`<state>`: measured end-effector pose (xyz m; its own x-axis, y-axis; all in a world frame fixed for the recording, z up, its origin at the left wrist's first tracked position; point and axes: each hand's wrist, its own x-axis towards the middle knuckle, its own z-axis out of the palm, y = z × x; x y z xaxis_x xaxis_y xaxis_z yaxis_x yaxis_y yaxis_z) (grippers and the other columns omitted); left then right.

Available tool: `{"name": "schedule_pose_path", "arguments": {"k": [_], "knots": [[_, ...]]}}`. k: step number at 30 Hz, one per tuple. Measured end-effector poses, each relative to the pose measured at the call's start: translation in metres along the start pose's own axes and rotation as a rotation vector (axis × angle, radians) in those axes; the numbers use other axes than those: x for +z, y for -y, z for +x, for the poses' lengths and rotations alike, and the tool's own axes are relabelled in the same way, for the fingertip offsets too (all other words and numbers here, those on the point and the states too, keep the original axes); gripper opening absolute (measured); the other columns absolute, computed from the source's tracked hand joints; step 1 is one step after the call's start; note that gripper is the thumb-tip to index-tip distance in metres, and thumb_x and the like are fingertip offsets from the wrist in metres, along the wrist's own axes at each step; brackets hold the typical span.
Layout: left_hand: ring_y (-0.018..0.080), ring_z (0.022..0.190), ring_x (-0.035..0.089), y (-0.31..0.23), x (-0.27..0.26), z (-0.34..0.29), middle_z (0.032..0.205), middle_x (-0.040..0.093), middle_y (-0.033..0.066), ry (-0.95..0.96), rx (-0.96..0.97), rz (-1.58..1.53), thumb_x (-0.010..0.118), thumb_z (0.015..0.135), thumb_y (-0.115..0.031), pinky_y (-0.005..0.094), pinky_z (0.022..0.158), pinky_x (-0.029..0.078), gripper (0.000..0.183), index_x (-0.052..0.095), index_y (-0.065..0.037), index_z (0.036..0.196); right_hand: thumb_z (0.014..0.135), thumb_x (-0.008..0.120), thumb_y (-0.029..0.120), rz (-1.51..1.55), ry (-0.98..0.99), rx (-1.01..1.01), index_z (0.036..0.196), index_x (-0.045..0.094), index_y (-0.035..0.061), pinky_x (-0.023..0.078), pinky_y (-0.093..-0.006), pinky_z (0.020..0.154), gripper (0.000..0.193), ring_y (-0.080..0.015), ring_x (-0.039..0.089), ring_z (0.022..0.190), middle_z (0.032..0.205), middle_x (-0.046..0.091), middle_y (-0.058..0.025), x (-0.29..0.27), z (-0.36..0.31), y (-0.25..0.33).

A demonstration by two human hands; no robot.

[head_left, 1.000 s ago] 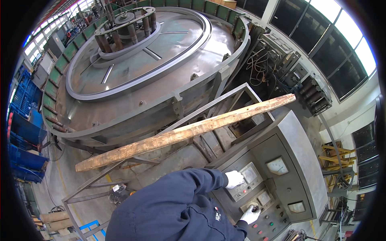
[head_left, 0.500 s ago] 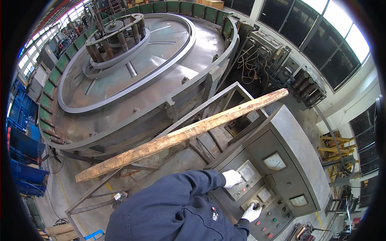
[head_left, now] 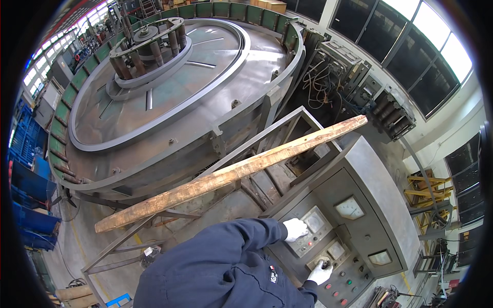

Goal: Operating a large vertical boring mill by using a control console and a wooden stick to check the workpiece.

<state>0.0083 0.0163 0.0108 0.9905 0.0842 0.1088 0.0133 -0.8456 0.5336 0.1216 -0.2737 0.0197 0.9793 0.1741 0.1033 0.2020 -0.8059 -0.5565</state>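
Both my hands wear white gloves and rest on a grey metal control console (head_left: 377,179). Beside the upper small panel with a meter (head_left: 315,222), my left hand (head_left: 295,229) is closed; whatever its fingers hold is hidden. My right hand (head_left: 320,273) grips a dark round knob (head_left: 324,263) on the lower small panel, just below another meter (head_left: 336,250). Red push buttons (head_left: 336,294) and a green button (head_left: 349,282) sit to the right of that hand. Ahead, a large round turntable (head_left: 205,100) carries a grey metal ring (head_left: 154,137).
A long timber beam (head_left: 231,172) lies slanting across a metal rail frame (head_left: 257,138) between me and the turntable. The turntable has a green-lined rim wall (head_left: 226,9). Machinery with loose cables (head_left: 321,84) stands at the far right, near yellow stands (head_left: 426,189).
The turntable's slots have shifted round, and the ring on it sits slightly farther left. Both hands stay in place on the console.
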Motion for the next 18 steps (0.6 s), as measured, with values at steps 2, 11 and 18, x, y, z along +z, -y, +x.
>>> {"name": "schedule_pose_path", "arguments": {"k": [2,11,18], "knots": [[0.0354,0.092,0.071,-0.001,-0.0013,0.0004,0.095,0.07,0.0142,0.002,0.006,0.002,0.064,0.099,-0.019,0.0503,0.078,0.056,0.014,0.074,-0.011,0.101,0.096,0.078,0.013,0.002,-0.002,0.009,0.129,0.071,-0.0048,0.055,-0.0423,0.1,0.038,-0.0335,0.071,0.109,0.118,0.074,-0.0202,-0.0006,-0.0003,-0.0009],[0.0351,0.094,0.071,0.0006,0.0006,0.0008,0.096,0.07,0.0139,0.014,0.002,0.006,0.065,0.098,-0.019,0.0502,0.08,0.057,0.014,0.074,-0.011,0.103,0.096,0.08,0.017,-0.01,-0.012,-0.003,0.128,0.071,-0.0056,0.056,-0.0425,0.1,0.04,-0.0351,0.073,0.109,0.119,0.076,-0.0216,-0.0002,0.0007,-0.001],[0.0355,0.094,0.071,0.0004,0.001,-0.001,0.097,0.07,0.0143,-0.002,-0.013,0.004,0.065,0.098,-0.02,0.0496,0.08,0.057,0.014,0.073,-0.009,0.103,0.096,0.077,0.014,0.009,0.007,0.004,0.129,0.072,-0.005,0.055,-0.0426,0.099,0.038,-0.0343,0.071,0.107,0.116,0.074,-0.0201,0.002,0.0007,-0.0008]]}}
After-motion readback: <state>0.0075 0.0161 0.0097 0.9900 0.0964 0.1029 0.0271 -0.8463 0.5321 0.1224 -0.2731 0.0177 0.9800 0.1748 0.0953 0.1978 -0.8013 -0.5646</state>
